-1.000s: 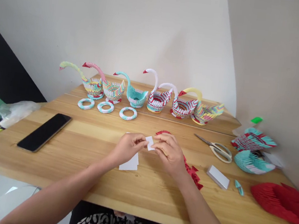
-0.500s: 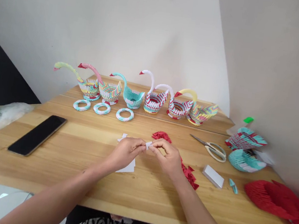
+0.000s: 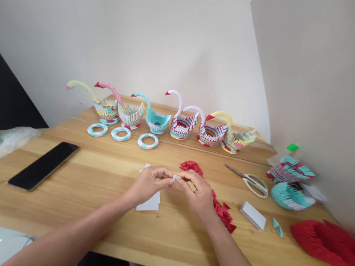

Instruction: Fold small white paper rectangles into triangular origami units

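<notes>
My left hand (image 3: 150,183) and my right hand (image 3: 198,191) meet over the middle of the wooden table (image 3: 97,209). Both pinch a small folded white paper piece (image 3: 176,177) between fingertips. Under my left hand lie white paper sheets (image 3: 151,203). Red folded paper pieces (image 3: 223,210) trail to the right of my right hand, with a small red pile (image 3: 191,166) just beyond it.
A row of paper swans (image 3: 178,122) stands at the back, with three paper rings (image 3: 121,134) in front. A black phone (image 3: 44,165) lies left. Scissors (image 3: 251,181), a white paper stack (image 3: 253,215), teal and red paper assemblies (image 3: 291,196) and a red fan (image 3: 328,244) sit right.
The white piece looked like a wider flat slip a second ago; now it is narrower between my fingertips. My hands have lowered slightly toward the table.
</notes>
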`<act>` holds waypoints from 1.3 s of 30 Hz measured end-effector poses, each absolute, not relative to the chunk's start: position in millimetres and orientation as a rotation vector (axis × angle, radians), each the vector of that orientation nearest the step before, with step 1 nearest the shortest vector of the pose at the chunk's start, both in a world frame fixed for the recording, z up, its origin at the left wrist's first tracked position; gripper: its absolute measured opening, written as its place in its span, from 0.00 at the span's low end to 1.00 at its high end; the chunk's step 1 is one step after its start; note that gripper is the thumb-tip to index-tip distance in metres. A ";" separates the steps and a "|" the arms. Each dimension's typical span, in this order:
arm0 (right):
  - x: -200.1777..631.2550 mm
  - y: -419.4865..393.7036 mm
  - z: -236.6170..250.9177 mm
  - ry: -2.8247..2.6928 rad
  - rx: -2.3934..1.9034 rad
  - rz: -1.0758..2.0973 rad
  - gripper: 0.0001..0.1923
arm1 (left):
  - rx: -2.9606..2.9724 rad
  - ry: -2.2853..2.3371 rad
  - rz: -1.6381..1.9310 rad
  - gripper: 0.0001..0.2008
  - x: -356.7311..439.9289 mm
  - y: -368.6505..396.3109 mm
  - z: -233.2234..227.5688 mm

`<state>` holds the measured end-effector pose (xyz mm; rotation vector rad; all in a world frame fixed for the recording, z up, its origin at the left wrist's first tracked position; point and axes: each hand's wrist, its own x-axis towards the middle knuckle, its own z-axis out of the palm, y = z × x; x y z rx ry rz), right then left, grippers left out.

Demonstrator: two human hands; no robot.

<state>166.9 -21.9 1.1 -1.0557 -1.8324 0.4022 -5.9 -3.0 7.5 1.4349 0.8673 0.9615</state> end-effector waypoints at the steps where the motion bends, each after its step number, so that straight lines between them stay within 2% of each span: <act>1: 166.5 -21.8 1.1 -1.831 -1.053 0.397 0.06 | 1.458 0.889 0.976 0.06 -5.7 -3.4 7.8; 9: 165.8 -21.1 -0.8 -1.849 -1.006 0.292 0.05 | 1.847 1.012 1.098 0.04 -6.1 -8.4 11.1; 18: 168.2 -20.0 -4.2 -1.700 -1.013 0.539 0.04 | 1.837 1.025 1.100 0.07 -6.4 -8.3 12.4; 29: 165.1 -26.6 1.3 -1.772 -1.054 0.410 0.05 | 2.068 1.053 1.047 0.06 -7.2 -11.4 16.8; 33: 164.2 -28.1 -3.5 -1.711 -1.074 0.465 0.05 | 2.000 0.932 1.019 0.07 -5.9 -10.9 10.7; 39: 164.1 -27.9 -3.4 -1.688 -1.088 0.536 0.07 | 1.991 0.986 1.008 0.09 -6.7 -13.1 9.6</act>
